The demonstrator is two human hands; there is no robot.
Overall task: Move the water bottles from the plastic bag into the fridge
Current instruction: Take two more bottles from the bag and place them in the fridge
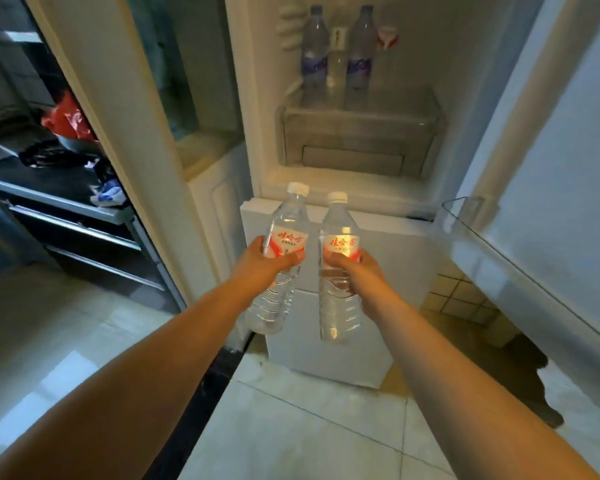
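Both bare arms stretched forward and slightly inward toward the open white fridge (347, 188); left hand (262, 259) wrapped round the red-and-white label band of a clear plastic water bottle with a white cap (283, 244), fingers curled over the far side and thumb across the near side; right hand (352, 271) gripping a second clear plastic water bottle with a white cap (338, 268) just under its red label, thumb pressed across the front, fingers curled behind. Left-hand bottle held with long axis tilted, cap up and leaning to the right, base down toward the left; right-hand bottle close to upright, cap up, base hanging below the fist. Caps near each other but apart, both bottles in the air in front of the closed lower fridge compartment, below the lit upper cavity. Up inside, on the shelf above a clear plastic crisper drawer (359, 133), two tall clear bottles with purple labels (314, 53) standing upright, a smaller pale bottle (336, 64) between them (contents too blurred to tell). Open fridge door with a transparent door shelf (465, 220) at right; red plastic bag (68, 119) on the dark counter at far left, well apart from both hands; pale tiled floor (309, 427) beneath.
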